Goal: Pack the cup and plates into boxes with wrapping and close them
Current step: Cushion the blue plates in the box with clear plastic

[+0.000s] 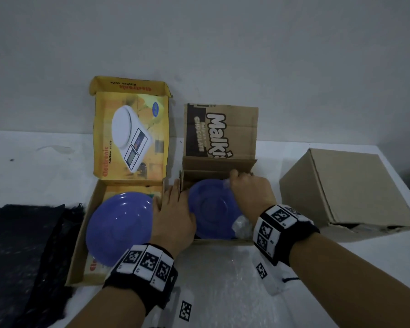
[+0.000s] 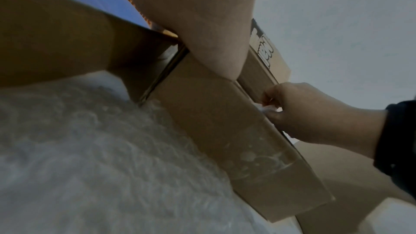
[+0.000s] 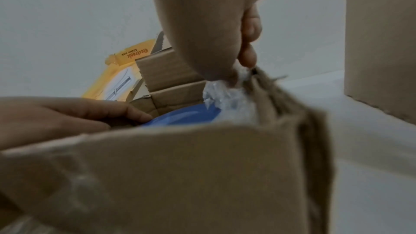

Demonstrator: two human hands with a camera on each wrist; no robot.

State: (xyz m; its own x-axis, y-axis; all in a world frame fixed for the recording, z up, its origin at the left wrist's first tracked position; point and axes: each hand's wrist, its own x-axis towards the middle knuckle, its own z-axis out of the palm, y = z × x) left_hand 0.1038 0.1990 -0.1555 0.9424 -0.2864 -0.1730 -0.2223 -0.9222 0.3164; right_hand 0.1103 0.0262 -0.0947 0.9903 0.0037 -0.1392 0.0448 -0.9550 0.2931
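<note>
A blue plate [image 1: 211, 209] lies inside the open brown Malkist box [image 1: 219, 165] at the middle of the table. My right hand [image 1: 249, 188] pinches a bit of bubble wrap [image 3: 227, 93] at the plate's far right rim, against the box's right wall. My left hand [image 1: 173, 209] lies flat with straight fingers on the box's left wall, fingertips touching the plate's [image 3: 186, 115] left edge. A second blue plate [image 1: 118, 228] sits bare in the open yellow kitchen-scale box [image 1: 130, 129] on the left. No cup is in view.
A closed cardboard box [image 1: 346, 192] stands at the right. A sheet of bubble wrap [image 1: 218, 280] covers the table in front of the boxes. Dark cloth [image 1: 21, 252] lies at the left edge. The wall is close behind the boxes.
</note>
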